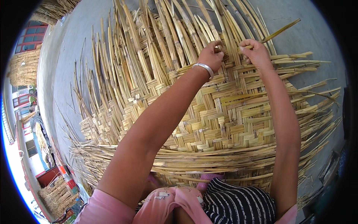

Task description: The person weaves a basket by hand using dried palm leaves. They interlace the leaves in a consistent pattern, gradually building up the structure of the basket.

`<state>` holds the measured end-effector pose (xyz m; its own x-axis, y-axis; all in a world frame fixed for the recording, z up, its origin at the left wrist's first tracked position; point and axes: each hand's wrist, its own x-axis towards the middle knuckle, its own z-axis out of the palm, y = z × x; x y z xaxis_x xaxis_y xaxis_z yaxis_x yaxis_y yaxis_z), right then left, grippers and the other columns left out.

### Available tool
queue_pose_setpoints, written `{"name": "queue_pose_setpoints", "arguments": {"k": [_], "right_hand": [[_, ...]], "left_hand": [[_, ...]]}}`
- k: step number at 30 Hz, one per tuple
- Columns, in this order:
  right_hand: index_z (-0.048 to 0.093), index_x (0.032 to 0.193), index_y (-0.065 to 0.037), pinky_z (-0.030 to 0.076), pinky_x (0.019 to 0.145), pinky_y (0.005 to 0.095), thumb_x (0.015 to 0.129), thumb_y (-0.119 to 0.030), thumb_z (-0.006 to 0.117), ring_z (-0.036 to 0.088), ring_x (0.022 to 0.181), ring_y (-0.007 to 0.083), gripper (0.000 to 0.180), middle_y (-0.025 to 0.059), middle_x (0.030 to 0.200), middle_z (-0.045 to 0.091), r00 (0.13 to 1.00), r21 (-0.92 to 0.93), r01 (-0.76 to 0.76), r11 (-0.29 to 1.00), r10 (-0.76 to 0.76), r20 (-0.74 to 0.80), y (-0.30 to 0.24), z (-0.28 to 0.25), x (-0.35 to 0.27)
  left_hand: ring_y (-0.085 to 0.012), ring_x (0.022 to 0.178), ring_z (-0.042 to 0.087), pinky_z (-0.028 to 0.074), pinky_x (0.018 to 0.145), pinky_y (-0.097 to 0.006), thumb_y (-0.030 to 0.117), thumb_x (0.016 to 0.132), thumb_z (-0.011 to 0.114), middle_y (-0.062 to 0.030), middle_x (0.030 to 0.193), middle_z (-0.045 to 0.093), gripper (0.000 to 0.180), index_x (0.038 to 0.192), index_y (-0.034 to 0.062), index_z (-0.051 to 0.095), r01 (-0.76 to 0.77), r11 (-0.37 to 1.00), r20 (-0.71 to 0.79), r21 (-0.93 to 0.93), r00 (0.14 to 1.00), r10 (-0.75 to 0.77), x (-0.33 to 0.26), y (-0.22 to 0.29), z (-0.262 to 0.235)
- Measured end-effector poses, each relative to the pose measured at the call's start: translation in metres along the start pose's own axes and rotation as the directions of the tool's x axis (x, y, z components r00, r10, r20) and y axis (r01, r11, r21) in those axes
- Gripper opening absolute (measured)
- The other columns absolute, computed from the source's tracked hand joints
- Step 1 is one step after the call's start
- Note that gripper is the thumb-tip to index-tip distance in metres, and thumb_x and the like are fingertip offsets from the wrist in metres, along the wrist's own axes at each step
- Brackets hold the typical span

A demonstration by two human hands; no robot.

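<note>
A large mat woven from split yellow reeds (209,128) lies on the ground below me, its loose strips fanning out at the far side and at the right. At its far part, my left hand (211,56), with a silver bangle on the wrist, has its fingers curled in a pinch among the upright strips. What lies between those fingertips is hidden. A little to its right, my right hand (257,53) pinches a reed strip (282,31) between thumb and fingers. The strip's free end points up to the far right. The two hands are apart.
A bundle of long loose reeds (209,159) runs across the near part of the mat. Grey concrete floor (298,41) surrounds it. On the far left stand straw bundles (24,67), a building with red-framed windows (31,37) and a red-and-white post (67,175).
</note>
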<state>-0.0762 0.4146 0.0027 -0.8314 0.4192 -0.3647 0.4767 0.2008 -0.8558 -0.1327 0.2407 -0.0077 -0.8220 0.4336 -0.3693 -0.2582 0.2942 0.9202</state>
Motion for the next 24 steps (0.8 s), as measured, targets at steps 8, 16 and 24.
{"name": "queue_pose_setpoints", "arguments": {"k": [8, 16, 24], "right_hand": [[0.064, 0.097, -0.013, 0.049, 0.070, 0.0390, 0.082, -0.025, 0.063, 0.063, 0.081, 0.0308, 0.019, 0.0104, 0.088, 0.067, 0.937, -0.478, 0.202, 0.855, -0.310, -0.159, 0.016, 0.004, -0.005], [0.063, 0.096, -0.015, 0.049, 0.067, 0.0421, 0.083, -0.026, 0.061, 0.062, 0.081, 0.0333, 0.017, 0.0120, 0.087, 0.066, 0.936, -0.524, 0.171, 0.835, -0.303, -0.178, 0.010, 0.008, -0.013], [0.059, 0.091, -0.013, 0.046, 0.063, 0.0458, 0.082, -0.021, 0.061, 0.060, 0.076, 0.0348, 0.012, 0.0136, 0.076, 0.063, 0.864, -0.671, 0.279, 0.687, -0.484, -0.136, 0.019, 0.008, -0.030]], "left_hand": [[-0.0294, 0.105, 0.051, 0.043, 0.086, -0.039, 0.017, 0.081, 0.064, -0.0092, 0.113, 0.054, 0.042, 0.120, 0.0067, 0.055, -0.313, 0.540, -0.035, 0.781, 0.842, 0.538, -0.050, -0.023, 0.019], [-0.0257, 0.121, 0.043, 0.033, 0.095, -0.046, 0.028, 0.085, 0.059, -0.0049, 0.129, 0.049, 0.041, 0.120, 0.0072, 0.055, -0.364, 0.279, 0.108, 0.889, 0.757, 0.644, -0.044, -0.039, 0.019], [-0.0257, 0.118, 0.046, 0.034, 0.095, -0.042, 0.025, 0.084, 0.060, -0.0063, 0.125, 0.052, 0.038, 0.116, 0.0054, 0.056, -0.427, 0.241, 0.191, 0.871, 0.748, 0.636, -0.046, -0.038, 0.015]]}}
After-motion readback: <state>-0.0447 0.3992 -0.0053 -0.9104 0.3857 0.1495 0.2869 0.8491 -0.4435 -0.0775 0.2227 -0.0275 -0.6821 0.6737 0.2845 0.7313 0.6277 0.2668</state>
